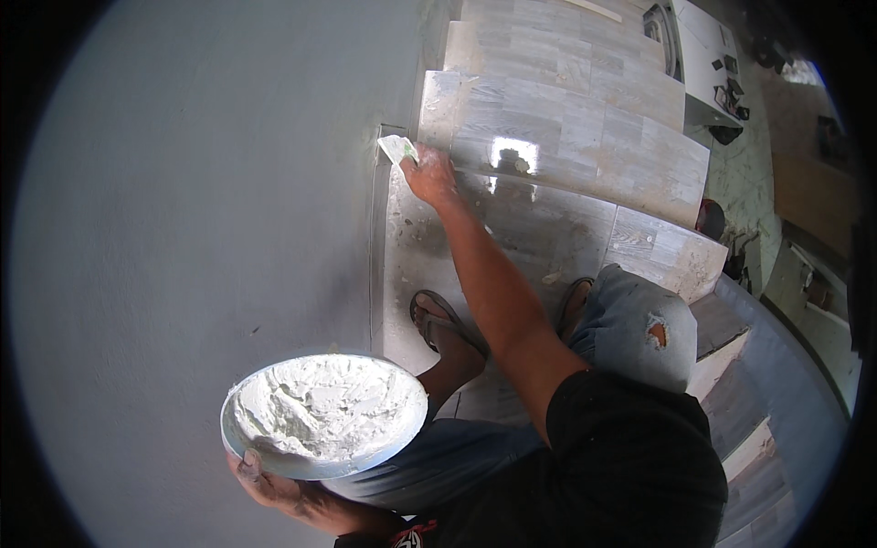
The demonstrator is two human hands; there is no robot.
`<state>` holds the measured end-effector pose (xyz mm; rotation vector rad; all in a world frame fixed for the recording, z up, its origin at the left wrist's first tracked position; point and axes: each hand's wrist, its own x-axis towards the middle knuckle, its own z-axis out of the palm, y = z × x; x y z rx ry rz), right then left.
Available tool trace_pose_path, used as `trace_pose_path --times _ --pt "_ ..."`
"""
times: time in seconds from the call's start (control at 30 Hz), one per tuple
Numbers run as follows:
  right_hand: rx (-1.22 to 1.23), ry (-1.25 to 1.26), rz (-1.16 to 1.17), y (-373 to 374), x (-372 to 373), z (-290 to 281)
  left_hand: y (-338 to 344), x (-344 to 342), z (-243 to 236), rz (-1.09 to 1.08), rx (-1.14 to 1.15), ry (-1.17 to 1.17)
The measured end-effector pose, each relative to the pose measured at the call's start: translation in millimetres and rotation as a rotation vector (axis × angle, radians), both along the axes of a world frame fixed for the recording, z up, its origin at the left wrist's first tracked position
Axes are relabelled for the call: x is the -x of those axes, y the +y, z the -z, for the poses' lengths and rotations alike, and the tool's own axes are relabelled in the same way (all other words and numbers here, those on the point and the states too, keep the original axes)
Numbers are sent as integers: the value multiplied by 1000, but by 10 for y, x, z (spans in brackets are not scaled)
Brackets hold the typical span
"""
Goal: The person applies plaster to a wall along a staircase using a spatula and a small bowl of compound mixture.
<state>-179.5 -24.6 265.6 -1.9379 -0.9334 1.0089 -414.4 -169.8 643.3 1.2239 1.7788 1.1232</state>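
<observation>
My left hand [265,484] grips the rim of a wide, shallow bowl [416,429] at the lower left, thumb over the edge. Thick white paste [320,411] fills it, its surface ridged and scooped. With my right arm stretched forward, my right hand [432,173] is closed on a paste-smeared putty spreader [396,148]. The spreader's flat blade lies at the grey wall [201,183], by the top end of a narrow skirting strip [377,237] beside a step. Whether the blade presses on the wall I cannot tell.
Wood-look tiled steps [548,100] rise ahead; more steps [731,402] show at the lower right. My sandalled foot [443,320] stands on a dusty landing [521,247] with crumbs of debris. A white cabinet [708,64] with small dark items stands at the upper right.
</observation>
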Motion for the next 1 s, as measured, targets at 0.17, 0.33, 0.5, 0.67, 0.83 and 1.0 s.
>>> trace_pose_path --times 0.17,0.33,0.5,0.67,0.83,1.0 --pt "-4 37 -22 -126 85 -28 -13 -36 -3 -21 7 5" --pt "-4 17 -49 -244 191 72 5 -287 -21 -74 27 1" --pt "-43 86 61 -229 122 49 -3 -374 -4 -139 -25 0" --pt "-52 8 116 -18 52 121 -92 -144 26 -165 -5 1" --pt "-61 -46 43 127 17 227 -57 -39 -9 15 45 -68" --pt "-209 -140 0 82 20 184 -12 -218 -2 -139 83 23"
